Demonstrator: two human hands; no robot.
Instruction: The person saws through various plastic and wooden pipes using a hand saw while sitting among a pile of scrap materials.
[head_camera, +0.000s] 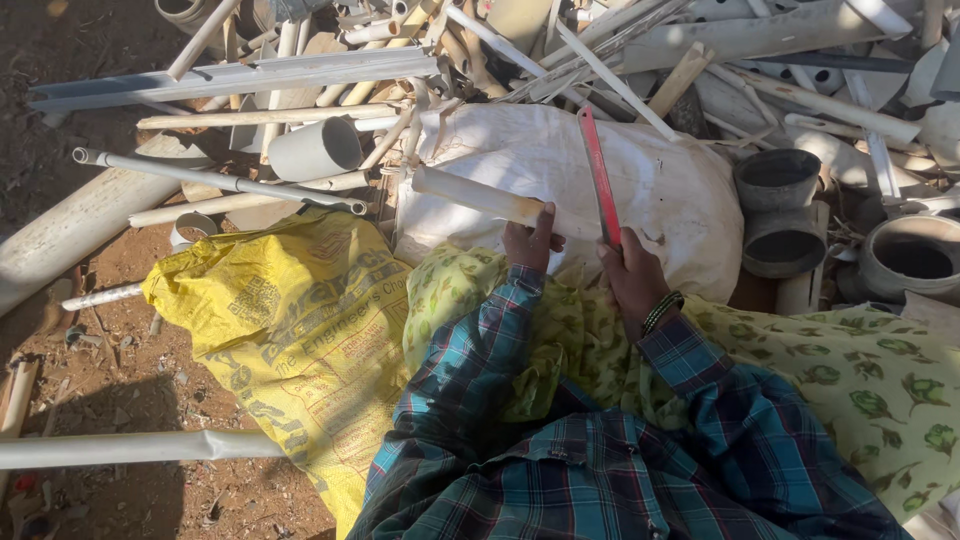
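Note:
My left hand (527, 243) grips one end of a short cream plastic pipe (472, 193) that lies across a white sack (640, 180). My right hand (633, 272), with a beaded bracelet at the wrist, holds a red saw blade (598, 175) upright, its upper end pointing away over the sack. The blade stands just right of the pipe's held end. Both arms wear a blue plaid shirt, resting over green floral cloth (860, 380).
A yellow printed sack (290, 320) lies at the left on red dirt. Behind the white sack is a heap of grey and white pipes (260, 80). Wide dark pipe sockets (778, 212) stand at the right. A long white pipe (130, 448) lies at the lower left.

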